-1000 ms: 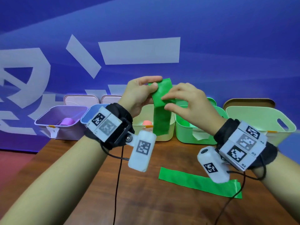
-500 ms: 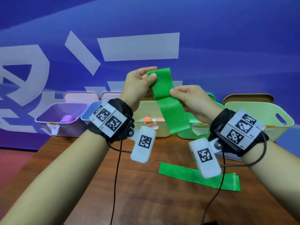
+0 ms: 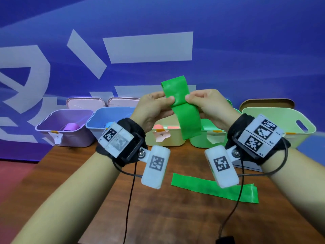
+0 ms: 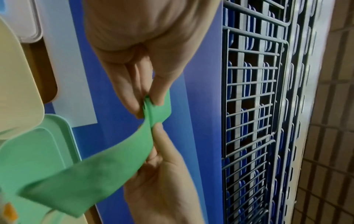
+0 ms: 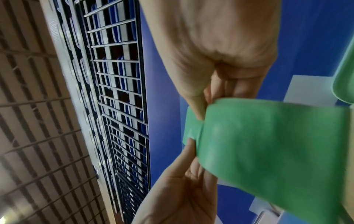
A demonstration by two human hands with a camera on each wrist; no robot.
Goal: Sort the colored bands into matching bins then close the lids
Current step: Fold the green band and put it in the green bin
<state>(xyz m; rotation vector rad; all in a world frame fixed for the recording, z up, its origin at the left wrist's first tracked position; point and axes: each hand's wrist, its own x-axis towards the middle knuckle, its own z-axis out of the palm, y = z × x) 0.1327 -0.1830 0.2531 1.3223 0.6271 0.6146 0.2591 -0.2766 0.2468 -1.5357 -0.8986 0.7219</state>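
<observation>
I hold a green band (image 3: 189, 118) up over the bins. My left hand (image 3: 169, 99) and my right hand (image 3: 190, 100) pinch it from either side at the same height. Its folded top stands above my fingers and the rest hangs down in front of the green bin (image 3: 202, 144). In the left wrist view my left fingers (image 4: 134, 97) pinch the band (image 4: 95, 166). In the right wrist view my right thumb (image 5: 197, 106) presses on the band (image 5: 268, 144). A second green band (image 3: 207, 189) lies flat on the wooden table (image 3: 158, 217).
A row of open bins stands at the table's far edge: purple (image 3: 52, 136), blue (image 3: 95, 129), cream (image 3: 175, 141), green, and pale green (image 3: 304, 134). The first three hold rolled bands of purple, blue and orange-pink. Lids (image 3: 85, 103) lean behind them. Cables trail from my wrists.
My right hand has risen level with my left, and both now pinch the band lower down. Its top sticks up above my fingers. The band on the table has not moved.
</observation>
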